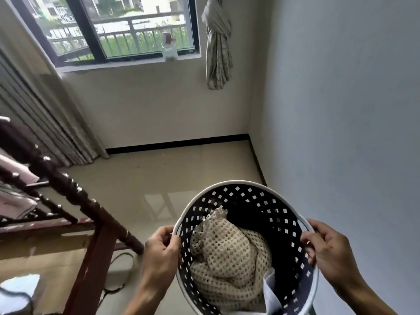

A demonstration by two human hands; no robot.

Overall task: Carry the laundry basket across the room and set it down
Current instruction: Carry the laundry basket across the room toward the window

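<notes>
A round laundry basket (250, 196) with a white rim and dark perforated walls hangs above the floor at the lower right. A cream crochet garment (229, 253) and a bit of white cloth (270, 285) lie inside it. My left hand (160, 251) grips the handle slot on the basket's left rim. On the right rim, my right hand (327, 248) holds the opposite handle. Both hands keep the basket off the ground, close to the right wall.
A dark wooden bed frame (75, 201) with turned posts stands at the left. A cable (118, 273) trails on the tiled floor (181, 169) beside it. Curtains (45, 123) hang at the left, a window with a bottle (169, 47) on its sill ahead, a wall (341, 110) at the right.
</notes>
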